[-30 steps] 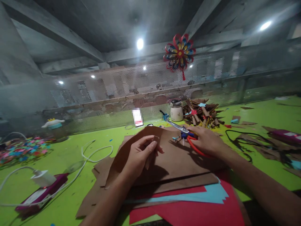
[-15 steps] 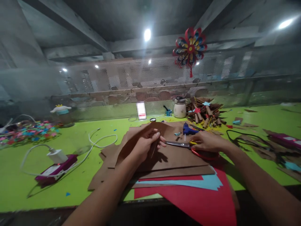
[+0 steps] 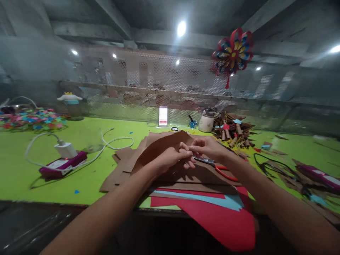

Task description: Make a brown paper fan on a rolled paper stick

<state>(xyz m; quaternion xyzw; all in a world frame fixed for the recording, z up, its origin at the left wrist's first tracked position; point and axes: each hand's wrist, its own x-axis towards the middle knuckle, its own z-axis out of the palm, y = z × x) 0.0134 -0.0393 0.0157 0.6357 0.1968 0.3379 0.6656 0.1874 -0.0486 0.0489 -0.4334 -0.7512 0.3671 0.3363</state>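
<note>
Left hand [image 3: 172, 158] and right hand [image 3: 210, 148] meet above brown paper [image 3: 152, 154], fingertips together, grips narrow; cannot tell what they pinch. Scissors [image 3: 209, 161] lie on brown paper just near side of right hand, red handles toward right. Red sheet [image 3: 225, 225] overhangs near edge of green table [image 3: 21, 156]. Jar [image 3: 206, 121] far right.

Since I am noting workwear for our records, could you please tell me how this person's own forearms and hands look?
The left forearm and right forearm are bare as far as they show, with no sleeves, watch or bracelet visible. The left grip and right grip are ungloved hands; whether any finger bears a ring is too small to tell.
</note>
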